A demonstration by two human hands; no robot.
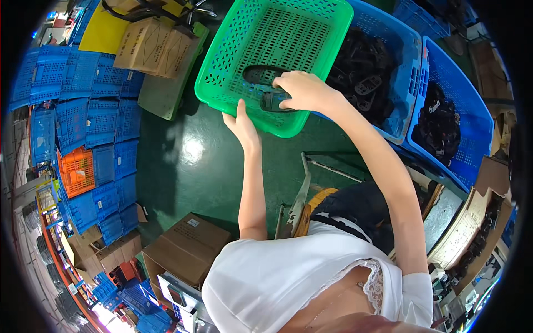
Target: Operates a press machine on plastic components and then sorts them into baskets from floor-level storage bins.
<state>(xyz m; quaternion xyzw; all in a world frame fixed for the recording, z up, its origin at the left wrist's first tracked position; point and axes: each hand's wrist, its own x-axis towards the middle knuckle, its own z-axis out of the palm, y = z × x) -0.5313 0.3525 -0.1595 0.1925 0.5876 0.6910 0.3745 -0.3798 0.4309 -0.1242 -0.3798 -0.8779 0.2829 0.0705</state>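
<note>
**Around the green basket, on a shiny floor**

The floor is dark green and glossy, catching a white glare just below the basket. To the basket's left, blue crates of ribbed, perforated plastic stand in stacked columns, with 1 orange crate among them. Cardboard cartons sit at its upper left, and a larger brown box lies below and left of it.

The basket itself is pierced plastic, rounded at the corners. Inside, near its close end, lie 2 smooth, dark, elongated black parts. The right hand is over them, fingers and thumb spread apart; I can't tell whether it pinches either part. The left hand is at the close rim, thumb across it; how tightly it grips, I can't tell.

Just right of the basket, a blue bin holds a heap of black pieces. Beyond, a second blue bin holds a tangled dark pile.
</note>
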